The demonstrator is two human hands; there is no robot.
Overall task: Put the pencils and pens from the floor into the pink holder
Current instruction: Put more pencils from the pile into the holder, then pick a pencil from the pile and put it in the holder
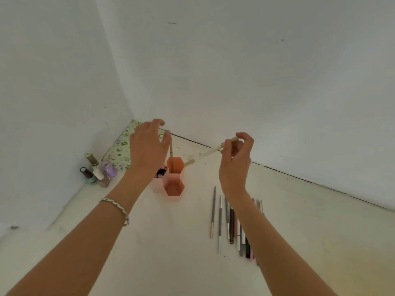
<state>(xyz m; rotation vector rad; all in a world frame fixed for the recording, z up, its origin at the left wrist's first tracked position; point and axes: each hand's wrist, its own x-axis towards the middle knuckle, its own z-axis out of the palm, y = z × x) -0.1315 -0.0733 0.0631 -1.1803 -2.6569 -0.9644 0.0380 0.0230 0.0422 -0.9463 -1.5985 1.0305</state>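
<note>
The pink holder (173, 184), made of hexagonal tubes, stands on the white floor near the corner. One beige pencil (171, 150) stands upright in its rear tube. My left hand (149, 148) hovers over the holder with fingers spread, touching the top of that pencil or just beside it. My right hand (236, 161) pinches a long beige pencil (210, 152) near its upper end; its lower end slants down toward the rear tube's rim. Several pens and pencils (232, 225) lie in a row on the floor under my right forearm.
Several nail polish bottles (98, 170) stand against the left wall. A floral patterned pad (120, 150) lies in the corner behind the holder. Small dark items fill the holder's left tube (160, 173). Walls close in left and behind.
</note>
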